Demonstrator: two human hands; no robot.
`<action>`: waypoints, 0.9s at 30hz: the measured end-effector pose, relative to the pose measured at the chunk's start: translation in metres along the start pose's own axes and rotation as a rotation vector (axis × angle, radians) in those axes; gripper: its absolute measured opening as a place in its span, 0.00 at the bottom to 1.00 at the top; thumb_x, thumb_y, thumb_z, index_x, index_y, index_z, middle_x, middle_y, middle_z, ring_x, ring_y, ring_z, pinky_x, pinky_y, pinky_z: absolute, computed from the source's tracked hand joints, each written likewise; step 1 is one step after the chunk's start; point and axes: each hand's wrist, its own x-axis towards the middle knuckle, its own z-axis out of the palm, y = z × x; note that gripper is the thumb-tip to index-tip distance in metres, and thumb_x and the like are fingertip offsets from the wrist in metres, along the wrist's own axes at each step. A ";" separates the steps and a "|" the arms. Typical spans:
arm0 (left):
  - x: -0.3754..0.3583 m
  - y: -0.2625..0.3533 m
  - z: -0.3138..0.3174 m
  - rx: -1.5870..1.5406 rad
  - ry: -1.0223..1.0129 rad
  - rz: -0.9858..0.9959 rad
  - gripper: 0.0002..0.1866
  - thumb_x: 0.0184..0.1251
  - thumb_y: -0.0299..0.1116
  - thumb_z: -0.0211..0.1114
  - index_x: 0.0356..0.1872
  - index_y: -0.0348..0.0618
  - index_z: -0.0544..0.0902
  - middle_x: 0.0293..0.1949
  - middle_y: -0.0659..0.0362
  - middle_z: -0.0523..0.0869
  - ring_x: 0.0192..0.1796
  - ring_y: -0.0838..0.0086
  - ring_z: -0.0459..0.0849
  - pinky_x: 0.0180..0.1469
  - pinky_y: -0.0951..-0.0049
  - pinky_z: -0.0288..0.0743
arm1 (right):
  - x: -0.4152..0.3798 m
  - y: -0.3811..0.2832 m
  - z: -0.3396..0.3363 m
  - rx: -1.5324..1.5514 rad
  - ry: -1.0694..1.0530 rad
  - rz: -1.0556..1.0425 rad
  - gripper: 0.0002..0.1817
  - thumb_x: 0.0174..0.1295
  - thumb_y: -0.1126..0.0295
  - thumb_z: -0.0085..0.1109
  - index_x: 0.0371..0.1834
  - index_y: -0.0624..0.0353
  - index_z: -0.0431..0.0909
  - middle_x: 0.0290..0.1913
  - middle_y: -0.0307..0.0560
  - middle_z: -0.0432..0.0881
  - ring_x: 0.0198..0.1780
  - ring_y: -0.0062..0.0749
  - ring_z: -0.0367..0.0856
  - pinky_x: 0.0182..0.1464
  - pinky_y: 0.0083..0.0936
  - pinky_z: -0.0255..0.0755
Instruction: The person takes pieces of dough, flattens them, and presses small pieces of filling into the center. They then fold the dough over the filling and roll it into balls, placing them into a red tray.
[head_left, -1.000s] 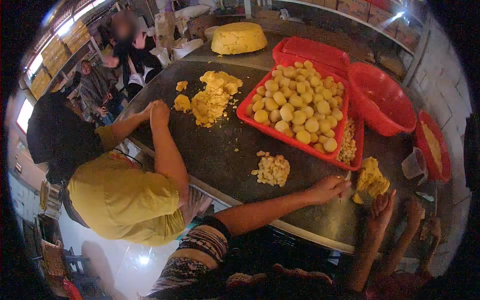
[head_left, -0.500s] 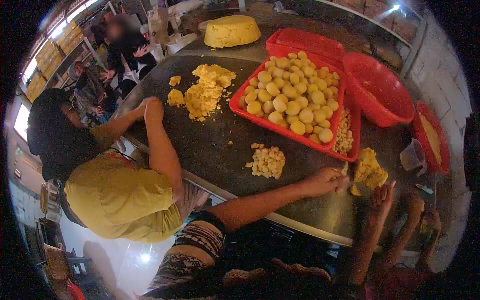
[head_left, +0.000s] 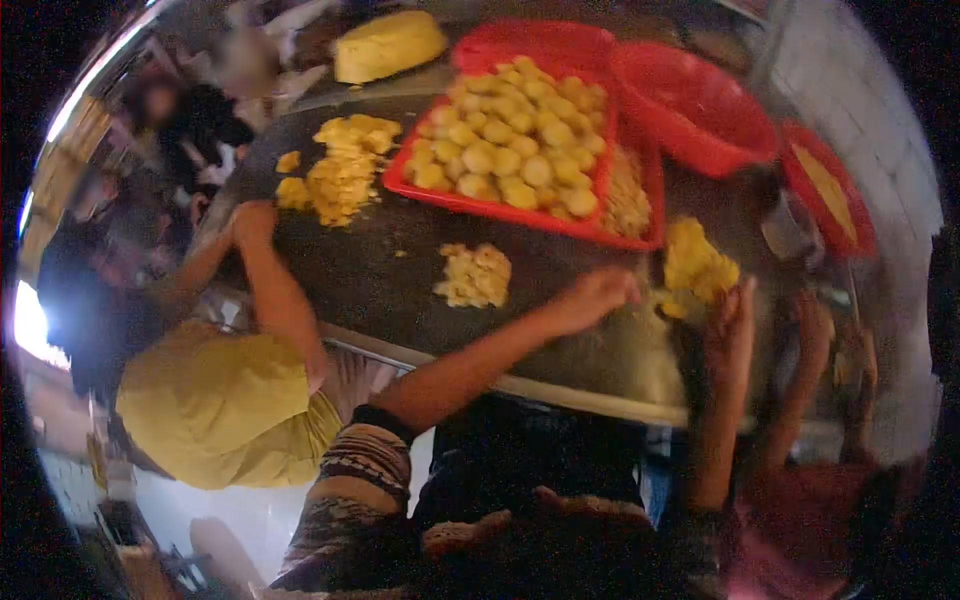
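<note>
My left hand (head_left: pixel 603 294) reaches over the dark table from a patterned sleeve, its fingers pinched together and blurred. What they hold, if anything, cannot be made out. To its right lies a crumbly lump of yellow dough (head_left: pixel 695 258), with a smaller bit at its lower edge. My right hand (head_left: pixel 731 325) is just below that lump, palm up, fingers curled together; their contents are too blurred to name. Left of my left hand sits a small heap of pale, nut-like pieces (head_left: pixel 475 275). Behind it, a red tray (head_left: pixel 500 208) is piled with round yellow dough balls (head_left: pixel 505 135).
Another person in a yellow shirt (head_left: pixel 225 400) works at left, near crumbled dough (head_left: pixel 345 165). A co-worker's hands (head_left: pixel 815 325) are close on my right. Farther back are a dough block (head_left: pixel 390 48), a red basin (head_left: pixel 690 100), a clear cup (head_left: pixel 790 230) and a red dish (head_left: pixel 855 215).
The whole view has shifted, so the table's contents appear higher and farther left. My right hand's raised finger has drawn in with the others. Both hands stay near the yellow lump.
</note>
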 end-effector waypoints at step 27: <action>-0.043 0.084 0.000 1.008 -0.107 0.181 0.25 0.55 0.42 0.66 0.55 0.51 0.75 0.55 0.58 0.75 0.56 0.59 0.73 0.60 0.59 0.64 | 0.016 0.004 -0.020 0.183 -0.200 0.005 0.16 0.69 0.57 0.43 0.24 0.52 0.68 0.16 0.32 0.62 0.11 0.16 0.53 0.14 0.15 0.47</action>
